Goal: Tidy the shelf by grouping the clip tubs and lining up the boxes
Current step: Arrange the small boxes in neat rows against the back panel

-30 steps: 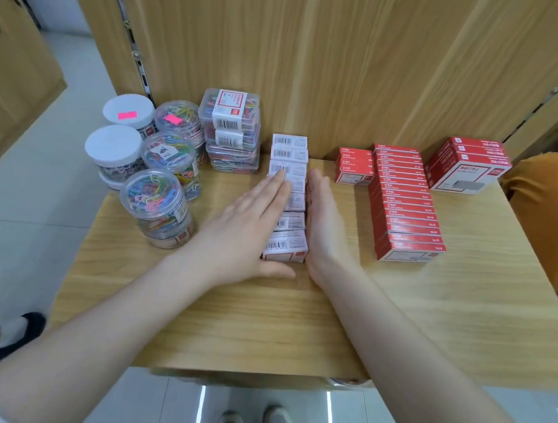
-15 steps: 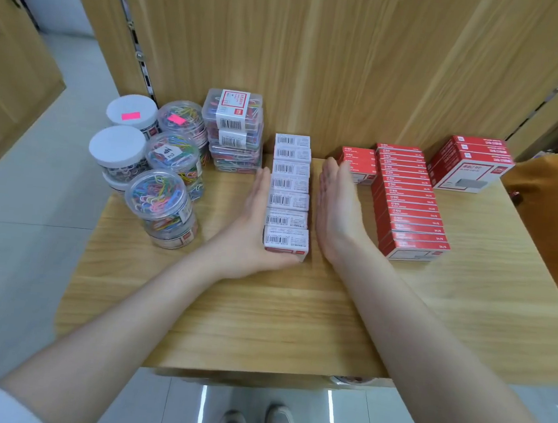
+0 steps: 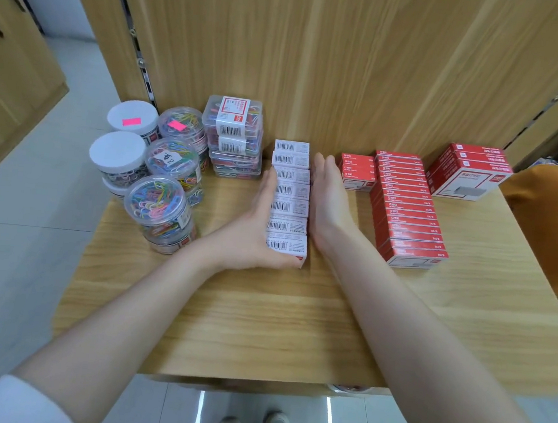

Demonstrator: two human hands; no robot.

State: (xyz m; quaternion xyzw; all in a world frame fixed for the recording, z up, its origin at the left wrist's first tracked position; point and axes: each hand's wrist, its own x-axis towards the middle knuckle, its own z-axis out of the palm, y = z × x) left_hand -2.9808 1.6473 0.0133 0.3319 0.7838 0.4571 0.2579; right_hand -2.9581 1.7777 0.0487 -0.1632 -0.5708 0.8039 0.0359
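Both hands, left hand (image 3: 259, 219) and right hand (image 3: 328, 199), press flat with straight fingers on the sides of the row of small white boxes (image 3: 289, 198) on the wooden tabletop (image 3: 259, 319).

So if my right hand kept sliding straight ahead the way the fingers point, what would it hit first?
Probably the wooden back panel: the right hand points along the gap between the white box row and the small red boxes.

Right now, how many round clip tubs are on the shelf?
5 on top, at the left: two white-lidded, three clear-lidded. More sit beneath, partly hidden.
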